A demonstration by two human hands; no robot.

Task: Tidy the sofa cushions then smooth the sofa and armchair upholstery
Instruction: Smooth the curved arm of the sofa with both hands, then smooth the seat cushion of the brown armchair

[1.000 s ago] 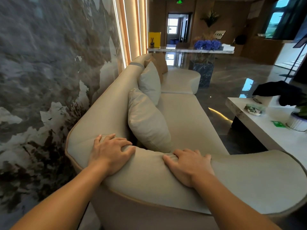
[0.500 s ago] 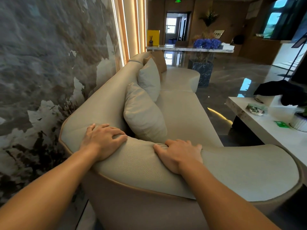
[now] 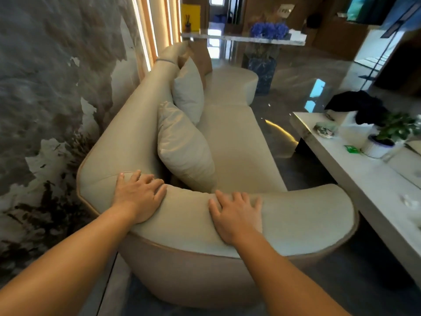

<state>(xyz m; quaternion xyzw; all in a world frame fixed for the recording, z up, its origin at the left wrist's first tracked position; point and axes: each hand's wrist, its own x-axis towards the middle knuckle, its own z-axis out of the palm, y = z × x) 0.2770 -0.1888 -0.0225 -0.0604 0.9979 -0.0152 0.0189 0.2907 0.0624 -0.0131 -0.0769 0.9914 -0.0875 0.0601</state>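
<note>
A long beige sofa (image 3: 237, 142) runs away from me along the wall. Its curved near armrest (image 3: 300, 215) lies under both my hands. My left hand (image 3: 139, 197) rests flat on the armrest's left end near the backrest, fingers slightly spread. My right hand (image 3: 237, 215) lies flat on the middle of the armrest, fingers apart. Neither hand holds anything. A beige cushion (image 3: 184, 149) leans against the backrest just beyond my hands. A second pale cushion (image 3: 189, 90) stands behind it, and a brown cushion (image 3: 200, 58) shows farther back.
A marbled wall (image 3: 52, 87) stands close on the left. A white coffee table (image 3: 369, 179) on the right carries a potted plant (image 3: 387, 137), a dark cloth (image 3: 357, 103) and small items. A counter with blue flowers (image 3: 268, 30) stands at the far end.
The view has pulled back and tilted down, showing more of the armrest. My right hand's fingers have spread a little; both hands stay flat on the armrest.
</note>
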